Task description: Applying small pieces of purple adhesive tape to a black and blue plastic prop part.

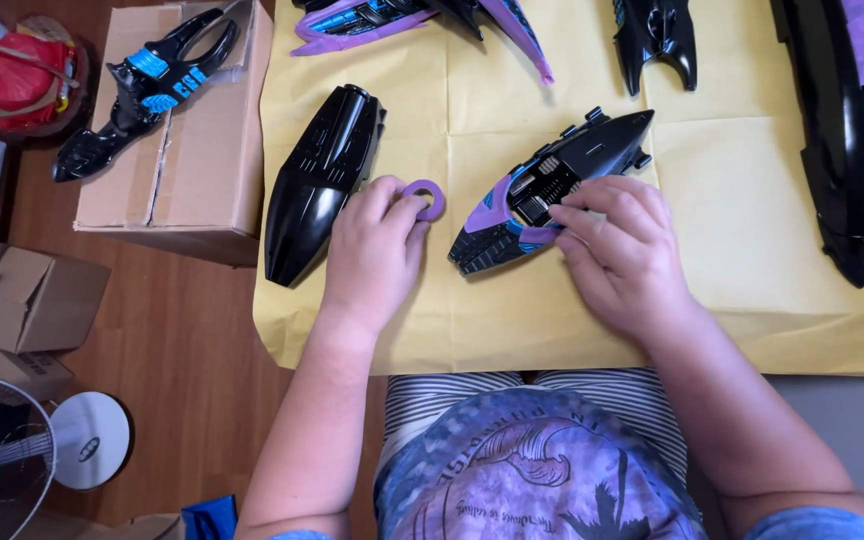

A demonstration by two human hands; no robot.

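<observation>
purple ring is pinched by left hand; pod shell is steadied near the desk's middle by right hand; ring not yet fitted.

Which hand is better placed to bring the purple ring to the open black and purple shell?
Probably the left hand: its fingertips already pinch the purple ring, just beside the shell. The right hand rests on the shell's near edge, steadying it.

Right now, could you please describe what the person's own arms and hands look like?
Both hands, the left hand and the right hand, are bare: no gloves, rings or watch show. The forearms are uncovered too. Blue short sleeves show at the upper arms, beside a purple printed shirt.
</observation>
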